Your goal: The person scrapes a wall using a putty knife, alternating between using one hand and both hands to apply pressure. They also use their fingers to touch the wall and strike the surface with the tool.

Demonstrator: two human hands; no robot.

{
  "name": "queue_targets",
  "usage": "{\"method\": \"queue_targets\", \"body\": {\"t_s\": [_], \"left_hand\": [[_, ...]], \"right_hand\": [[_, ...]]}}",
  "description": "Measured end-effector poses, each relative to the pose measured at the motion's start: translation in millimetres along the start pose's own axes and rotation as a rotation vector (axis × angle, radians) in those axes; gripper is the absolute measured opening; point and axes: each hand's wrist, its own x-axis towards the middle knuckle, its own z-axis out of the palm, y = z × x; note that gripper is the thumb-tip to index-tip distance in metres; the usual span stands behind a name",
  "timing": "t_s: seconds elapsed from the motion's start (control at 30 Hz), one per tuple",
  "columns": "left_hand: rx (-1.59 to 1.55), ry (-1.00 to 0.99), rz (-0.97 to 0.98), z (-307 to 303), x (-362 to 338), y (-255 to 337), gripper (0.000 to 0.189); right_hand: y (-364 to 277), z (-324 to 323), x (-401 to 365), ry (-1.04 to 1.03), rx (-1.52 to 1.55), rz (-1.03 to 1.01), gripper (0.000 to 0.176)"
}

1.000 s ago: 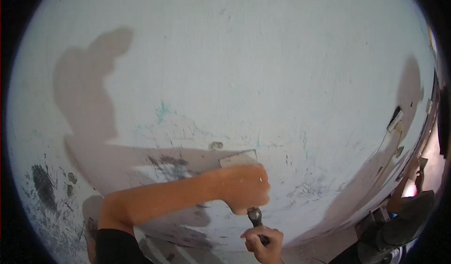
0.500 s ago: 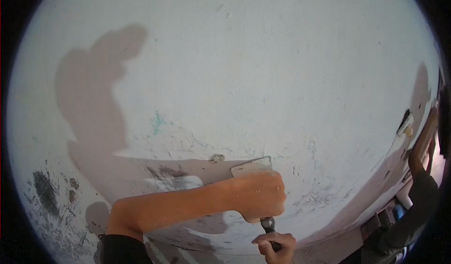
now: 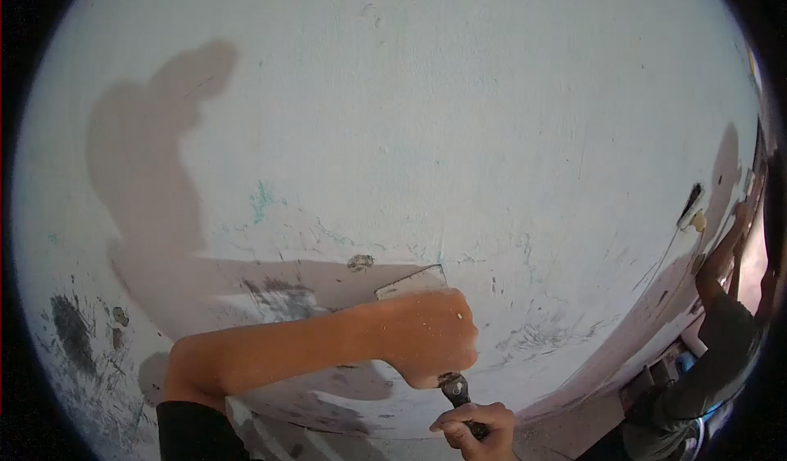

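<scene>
My left hand (image 3: 434, 330) is closed around the upper part of a scraper, its back toward me and flecked with small white bits. Above the knuckles, the scraper's wide flat blade (image 3: 416, 281) lies against the white wall (image 3: 492, 117). Below that fist the dark handle (image 3: 455, 390) sticks out, and my right hand (image 3: 479, 428) grips its lower end. Most of the tool between blade and handle is hidden by my left hand. Just left of the blade is a small chipped patch (image 3: 361, 263) in the wall.
Dark scuffs (image 3: 72, 330) and green marks (image 3: 261, 203) spread over the lower wall. At the right, another person (image 3: 721, 338) reaches toward the wall. Near that arm is a switch-like fitting (image 3: 693, 208) with a dark smudge. Shadows fall across the wall at the left.
The view has shifted slightly, so the wall marks sit farther left and higher. Both hands and the scraper have moved a little left along the wall, with the grip unchanged.
</scene>
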Motion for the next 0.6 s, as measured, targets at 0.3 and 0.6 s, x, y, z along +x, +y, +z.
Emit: {"method": "queue_targets", "body": {"t_s": [0.3,0.6], "left_hand": [[0.084,-0.04,-0.001,-1,-2,2,0.016],[0.148,-0.066,-0.082,15,-6,1,0.016]], "right_hand": [[-2,7,-10,0.03,0.091,0.219,0.014],[13,17,4,0.079,-0.079,0.041,0.014]]}}
